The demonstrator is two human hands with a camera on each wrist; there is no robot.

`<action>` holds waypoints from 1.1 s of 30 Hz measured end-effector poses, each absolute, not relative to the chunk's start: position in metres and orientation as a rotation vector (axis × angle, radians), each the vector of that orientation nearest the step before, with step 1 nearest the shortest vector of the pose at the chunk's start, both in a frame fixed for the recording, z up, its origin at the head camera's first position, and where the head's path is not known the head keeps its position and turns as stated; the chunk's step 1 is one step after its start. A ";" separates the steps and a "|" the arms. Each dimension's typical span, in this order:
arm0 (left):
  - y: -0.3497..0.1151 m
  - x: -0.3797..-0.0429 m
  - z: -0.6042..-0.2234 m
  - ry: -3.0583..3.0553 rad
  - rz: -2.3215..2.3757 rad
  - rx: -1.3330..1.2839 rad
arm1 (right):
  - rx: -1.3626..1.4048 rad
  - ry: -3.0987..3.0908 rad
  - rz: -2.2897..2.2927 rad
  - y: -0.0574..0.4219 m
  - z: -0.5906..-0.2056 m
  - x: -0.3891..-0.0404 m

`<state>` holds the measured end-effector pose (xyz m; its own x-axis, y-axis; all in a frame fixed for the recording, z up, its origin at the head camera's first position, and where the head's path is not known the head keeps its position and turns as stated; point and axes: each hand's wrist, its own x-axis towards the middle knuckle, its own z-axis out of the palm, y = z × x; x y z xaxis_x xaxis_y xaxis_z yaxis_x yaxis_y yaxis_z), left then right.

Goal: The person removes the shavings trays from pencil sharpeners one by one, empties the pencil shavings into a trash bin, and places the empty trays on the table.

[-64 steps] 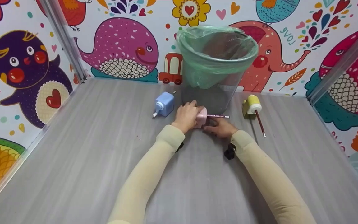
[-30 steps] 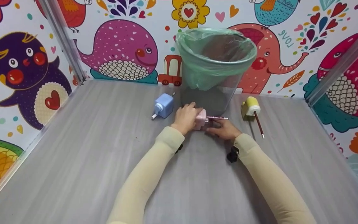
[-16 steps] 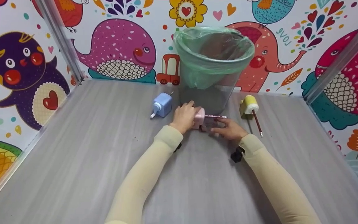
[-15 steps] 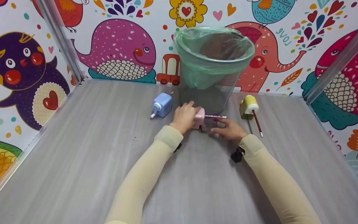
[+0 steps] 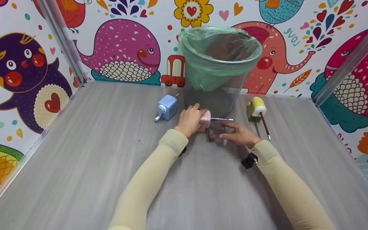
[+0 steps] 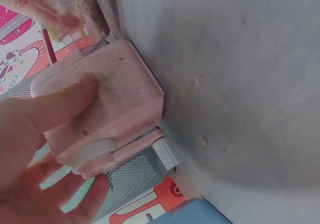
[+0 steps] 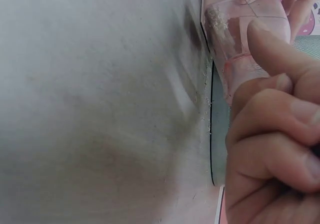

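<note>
In the head view a pink pencil sharpener (image 5: 205, 120) lies in front of the bin, gripped by my left hand (image 5: 188, 120). A patterned pencil (image 5: 223, 119) sticks out of its right side. Between thumb and fingers, my right hand (image 5: 240, 133) pinches a see-through shavings drawer (image 5: 215, 131), drawn out of the sharpener's right side. Pale shavings (image 7: 218, 24) show inside it in the right wrist view. From the left wrist, my thumb presses the pink body (image 6: 122, 83), and the crank handle (image 6: 165, 153) is unheld.
A bin (image 5: 216, 99) with a green liner (image 5: 203, 68) stands right behind the pink sharpener. On the left is a blue sharpener (image 5: 167, 107); on the right, a yellow sharpener (image 5: 257, 108) holds a brown pencil (image 5: 265, 127). Patterned walls enclose the grey table (image 5: 85, 159).
My right hand has moved to the right, pulling the see-through drawer out of the pink sharpener. My left hand has kept its grip on the sharpener's body.
</note>
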<state>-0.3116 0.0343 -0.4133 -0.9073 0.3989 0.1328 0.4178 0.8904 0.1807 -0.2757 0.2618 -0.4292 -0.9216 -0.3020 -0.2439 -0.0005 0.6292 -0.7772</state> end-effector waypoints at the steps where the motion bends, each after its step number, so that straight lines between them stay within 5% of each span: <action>1: 0.034 -0.312 -0.413 -2.969 -0.314 -0.640 | -0.240 2.502 -1.190 0.263 -0.429 -0.275; 33: 0.032 -0.313 -0.414 -2.951 -0.332 -0.662 | -0.187 2.596 -1.423 0.271 -0.344 -0.270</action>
<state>-0.3127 0.0320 -0.4141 -0.9007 0.4102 0.1430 0.4317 0.8819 0.1896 -0.2701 0.2710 -0.3437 -0.9767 -0.1935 -0.0928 -0.0259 0.5355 -0.8441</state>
